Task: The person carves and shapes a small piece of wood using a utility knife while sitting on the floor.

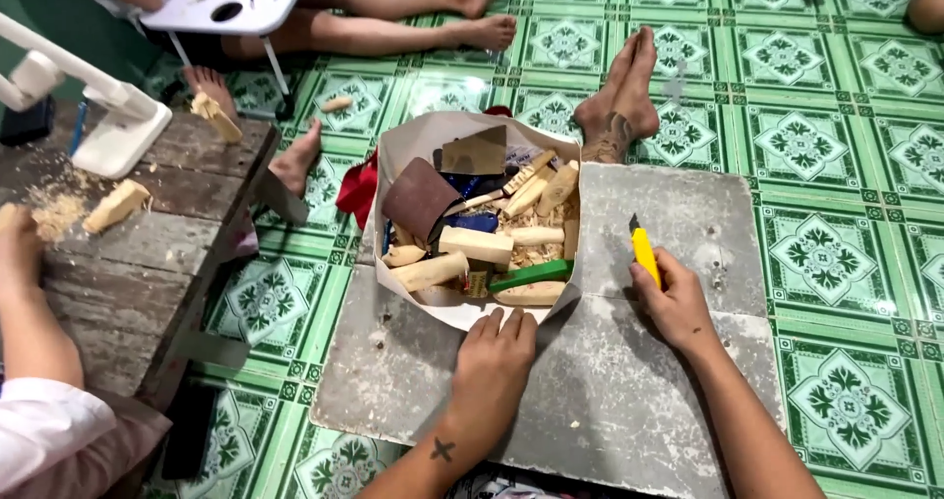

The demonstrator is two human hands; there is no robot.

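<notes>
Both hands are down on the grey board (649,381) that lies on the green tiled floor (836,135).

The right hand (674,307) is closed around a yellow utility knife (644,253), blade tip pointing to 12 o'clock, resting on the board at 3 o'clock from the box.

The left hand (492,366) lies flat, fingers together, fingertips touching the near edge of the open cardboard box (413,145) at its 6 o'clock; it grips nothing.

The box holds pale wood blocks (477,243), a brown sheet of sandpaper (418,196), a green-handled tool (531,276) and shavings.

By my reading, no block has been taken out and no cutting has begun: the knife is in hand, but the wood sits in the box.

At 9 o'clock another person's arm (34,332) rests on a wooden worktop (128,253) with sawdust and a wood block (116,206).
</notes>
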